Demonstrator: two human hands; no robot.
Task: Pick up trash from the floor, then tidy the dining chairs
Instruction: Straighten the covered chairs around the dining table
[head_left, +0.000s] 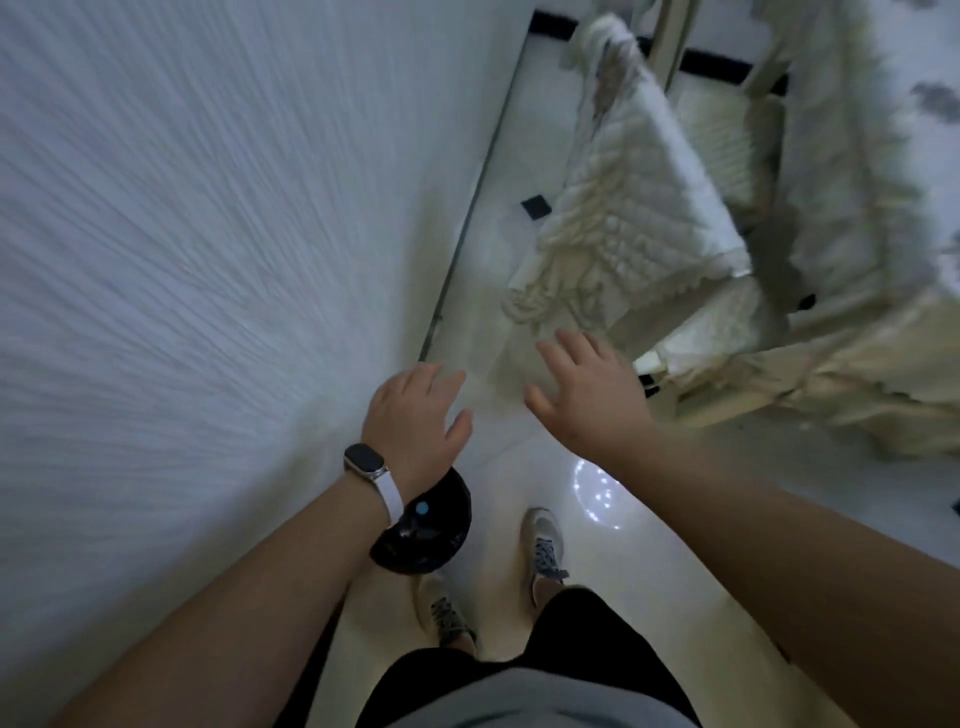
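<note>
Dining chair (644, 171), draped in a cream quilted cover with a fringed hem, stands at the upper right of the head view, tilted across the frame beside a table edge covered in similar cream cloth (852, 291). Starting from the left, a white textured wall (182, 234) fills that whole side, blurred by motion. Next comes the left hand (415, 415), reaching forward over the glossy pale floor (498, 467) with its fingers loosely spread and nothing in its grasp; a smartwatch (366, 462) on a white strap sits at its wrist. Just under that wrist lies a round black object (431, 535) on the floor, with a small blue dot on top. Further right, the right hand (587, 395) is stretched out flat, fingers apart and empty, hovering just short of the chair cover's lower fringe without touching it. Below, two laced sneakers (545, 551) stand on the floor.
</note>
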